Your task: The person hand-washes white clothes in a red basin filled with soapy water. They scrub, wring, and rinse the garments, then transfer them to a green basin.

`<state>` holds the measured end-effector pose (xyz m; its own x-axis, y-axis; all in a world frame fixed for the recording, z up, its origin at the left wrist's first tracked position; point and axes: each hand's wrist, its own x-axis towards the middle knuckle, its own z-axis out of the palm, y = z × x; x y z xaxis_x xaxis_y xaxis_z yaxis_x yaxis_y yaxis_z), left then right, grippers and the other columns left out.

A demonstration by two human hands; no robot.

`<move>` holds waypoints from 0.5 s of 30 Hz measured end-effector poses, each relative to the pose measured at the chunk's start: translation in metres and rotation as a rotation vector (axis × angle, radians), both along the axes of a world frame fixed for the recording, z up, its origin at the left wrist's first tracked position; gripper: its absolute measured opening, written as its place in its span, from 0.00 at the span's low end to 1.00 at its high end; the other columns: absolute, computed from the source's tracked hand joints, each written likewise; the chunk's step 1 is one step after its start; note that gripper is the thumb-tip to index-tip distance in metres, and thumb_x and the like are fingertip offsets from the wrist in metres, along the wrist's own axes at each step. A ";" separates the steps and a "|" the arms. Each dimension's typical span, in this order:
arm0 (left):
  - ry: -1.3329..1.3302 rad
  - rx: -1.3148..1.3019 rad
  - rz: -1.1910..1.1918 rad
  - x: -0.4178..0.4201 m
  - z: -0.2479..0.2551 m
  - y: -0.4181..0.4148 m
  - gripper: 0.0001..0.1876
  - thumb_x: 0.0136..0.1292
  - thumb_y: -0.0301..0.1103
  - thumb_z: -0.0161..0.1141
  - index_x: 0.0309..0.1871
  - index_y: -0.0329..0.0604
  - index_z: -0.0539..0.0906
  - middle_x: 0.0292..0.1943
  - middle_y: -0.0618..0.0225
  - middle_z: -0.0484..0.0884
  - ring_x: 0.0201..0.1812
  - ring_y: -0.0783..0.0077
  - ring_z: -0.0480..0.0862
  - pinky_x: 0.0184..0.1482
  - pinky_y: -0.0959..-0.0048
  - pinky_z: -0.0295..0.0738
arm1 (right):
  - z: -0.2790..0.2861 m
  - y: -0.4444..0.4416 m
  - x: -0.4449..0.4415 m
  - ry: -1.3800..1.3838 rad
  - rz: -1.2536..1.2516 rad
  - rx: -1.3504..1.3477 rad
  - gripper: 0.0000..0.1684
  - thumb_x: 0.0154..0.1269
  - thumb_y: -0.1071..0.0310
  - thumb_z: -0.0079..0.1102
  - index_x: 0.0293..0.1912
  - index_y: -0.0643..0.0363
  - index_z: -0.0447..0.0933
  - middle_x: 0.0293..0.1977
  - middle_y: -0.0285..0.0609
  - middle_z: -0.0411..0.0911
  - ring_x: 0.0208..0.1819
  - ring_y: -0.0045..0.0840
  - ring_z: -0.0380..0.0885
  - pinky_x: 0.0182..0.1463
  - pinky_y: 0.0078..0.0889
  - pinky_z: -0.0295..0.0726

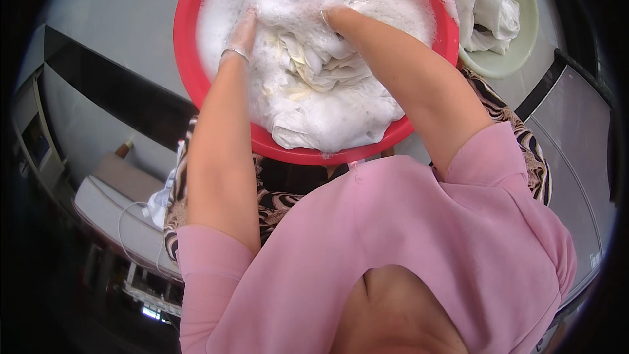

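A red plastic basin (181,42) full of suds stands in front of me, with soaked white and cream cloth (319,71) bunched in its middle and against its near rim. My left hand (245,29) is at the left side of the basin, wet and foamy, its fingers sunk in the suds left of the cloth. Foam covers most of my right hand (334,14), which reaches in beside the cloth's far right part. Whether either hand grips the cloth is hidden. I wear a bracelet on each wrist.
At the upper right a pale green basin (528,24) holds twisted white cloth (484,7). A grey cushioned seat (115,206) with a white cable is at the lower left. A dark band (113,86) crosses the light grey floor (123,24).
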<state>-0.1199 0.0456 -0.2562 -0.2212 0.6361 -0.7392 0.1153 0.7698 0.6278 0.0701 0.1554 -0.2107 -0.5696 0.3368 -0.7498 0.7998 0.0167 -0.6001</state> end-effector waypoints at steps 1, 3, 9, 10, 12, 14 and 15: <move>-0.195 0.074 0.314 0.005 -0.004 -0.005 0.35 0.71 0.57 0.38 0.71 0.37 0.60 0.70 0.58 0.62 0.71 0.62 0.60 0.71 0.70 0.51 | 0.020 -0.007 -0.007 -0.019 -0.024 -0.079 0.31 0.61 0.36 0.50 0.43 0.55 0.79 0.31 0.37 0.74 0.31 0.24 0.71 0.41 0.28 0.70; -0.272 -0.069 0.331 0.030 0.077 0.015 0.39 0.68 0.61 0.42 0.69 0.34 0.63 0.68 0.57 0.66 0.68 0.63 0.64 0.68 0.71 0.56 | 0.064 -0.005 -0.008 -0.051 -0.126 -0.276 0.31 0.61 0.34 0.50 0.41 0.54 0.80 0.26 0.34 0.76 0.26 0.21 0.73 0.37 0.25 0.73; 0.137 -0.011 -0.004 0.099 0.119 -0.019 0.37 0.66 0.63 0.41 0.53 0.33 0.79 0.56 0.48 0.77 0.60 0.51 0.74 0.61 0.65 0.65 | 0.089 -0.040 0.074 0.287 0.096 0.138 0.31 0.54 0.41 0.54 0.44 0.60 0.74 0.39 0.43 0.76 0.40 0.33 0.75 0.46 0.33 0.73; 0.252 -0.043 -0.083 0.112 0.150 -0.020 0.36 0.66 0.63 0.40 0.50 0.35 0.81 0.53 0.46 0.78 0.58 0.49 0.74 0.59 0.64 0.66 | 0.101 -0.057 0.080 0.212 0.164 0.295 0.31 0.54 0.46 0.55 0.48 0.60 0.71 0.44 0.46 0.75 0.47 0.38 0.74 0.52 0.37 0.71; 0.420 0.023 -0.118 0.152 0.168 -0.055 0.26 0.65 0.56 0.46 0.45 0.42 0.84 0.48 0.48 0.80 0.51 0.45 0.75 0.54 0.57 0.68 | 0.104 -0.100 0.099 0.206 0.196 0.587 0.32 0.55 0.50 0.53 0.56 0.59 0.67 0.51 0.49 0.73 0.57 0.42 0.70 0.63 0.41 0.64; 0.725 0.239 -0.271 0.181 0.142 -0.098 0.21 0.62 0.49 0.51 0.47 0.44 0.82 0.46 0.50 0.78 0.49 0.46 0.75 0.53 0.56 0.68 | 0.088 -0.133 0.118 0.203 0.280 0.801 0.34 0.58 0.49 0.50 0.60 0.56 0.66 0.56 0.47 0.71 0.63 0.40 0.64 0.68 0.41 0.57; 0.880 0.344 -0.337 0.187 0.126 -0.110 0.19 0.61 0.46 0.53 0.48 0.45 0.81 0.44 0.51 0.78 0.47 0.47 0.74 0.52 0.55 0.68 | 0.087 -0.136 0.121 0.131 0.409 0.864 0.35 0.59 0.48 0.49 0.62 0.56 0.65 0.59 0.46 0.69 0.65 0.39 0.61 0.70 0.40 0.54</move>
